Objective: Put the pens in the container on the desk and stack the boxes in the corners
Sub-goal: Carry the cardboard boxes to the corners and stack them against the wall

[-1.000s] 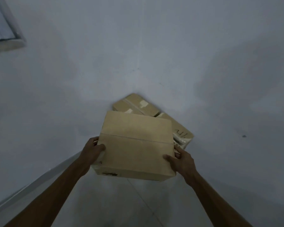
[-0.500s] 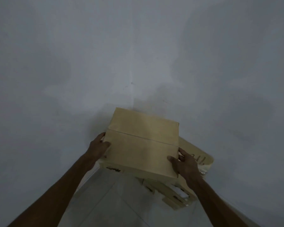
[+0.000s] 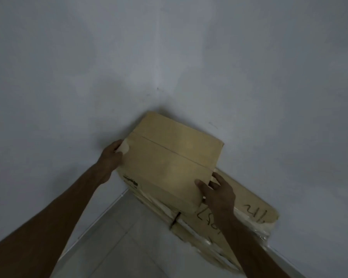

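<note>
Your left hand point(image 3: 113, 155) grips the left side of a plain cardboard box point(image 3: 173, 159), with the fingers wrapped round its upper left corner where a strip of pale tape shows. Your right hand point(image 3: 217, 194) holds the near right corner of the same box, thumb laid on the top face and fingers curled round the side. Both of your forearms reach up from the lower edge of the view, the left one from the lower left, the right one from the lower right.

The box sits in the corner of the room, its far edges close against the two walls point(image 3: 68, 77) that meet behind it. A straight seam runs across its top face, and a dark printed mark shows on its near left side. You cannot tell from here whether its weight rests fully on what is under it or partly on your hands.

Beneath it lies a larger flat box point(image 3: 249, 205), wrapped at its near edge in clear shiny tape, with dark handwriting on its top. It sticks out to the right and towards you, along the right wall. Below that, pale floor tiles point(image 3: 117, 245) show, with a light skirting strip along the left wall.
</note>
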Tool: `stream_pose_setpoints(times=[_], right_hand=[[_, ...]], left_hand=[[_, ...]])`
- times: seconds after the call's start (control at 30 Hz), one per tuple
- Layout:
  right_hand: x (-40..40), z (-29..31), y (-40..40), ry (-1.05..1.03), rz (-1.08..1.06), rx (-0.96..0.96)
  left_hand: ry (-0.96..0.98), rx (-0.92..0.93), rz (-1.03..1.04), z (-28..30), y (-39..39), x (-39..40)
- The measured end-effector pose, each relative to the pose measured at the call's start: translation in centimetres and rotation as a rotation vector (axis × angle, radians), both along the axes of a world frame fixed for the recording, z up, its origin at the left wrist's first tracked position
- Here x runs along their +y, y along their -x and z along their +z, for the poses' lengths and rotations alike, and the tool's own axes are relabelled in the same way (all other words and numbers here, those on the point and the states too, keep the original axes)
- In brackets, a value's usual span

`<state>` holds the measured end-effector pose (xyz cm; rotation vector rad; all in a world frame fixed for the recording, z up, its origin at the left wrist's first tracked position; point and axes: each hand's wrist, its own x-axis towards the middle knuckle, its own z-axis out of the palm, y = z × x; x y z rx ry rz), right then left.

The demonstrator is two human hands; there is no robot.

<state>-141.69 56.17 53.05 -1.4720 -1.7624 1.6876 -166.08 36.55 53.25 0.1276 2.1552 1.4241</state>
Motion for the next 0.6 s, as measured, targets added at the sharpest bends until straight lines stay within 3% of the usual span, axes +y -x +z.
stream_pose_setpoints(times=[0.1,0.2,0.3,0.47,0.6], right_hand=[[-1.3,-0.1,0.8,-0.054,-0.044,-0.001],[-1.7,0.1,1.2,-0.093,0.002,-0.019],[-1.6,0.1,1.6,-0.115,0.055,-0.063],[-1.7,-0.2,1.8,-0.112,0.033,-0.083],[-2.2,-0.8,1.6,-0.119,0.025,-0.114]], left_hand=[[0.002,-0.013,0.070,-0.8,1.4,0.4],[0.044,-0.026,0.365,-1.4,0.4,1.2],[0.097,-0.166,0.573,-2.3,-0.3,1.5],[-0.031,-0.167,0.502,-2.1,-0.2,1.6],[-0.012,-0.163,0.457,-2.1,-0.2,1.3]])
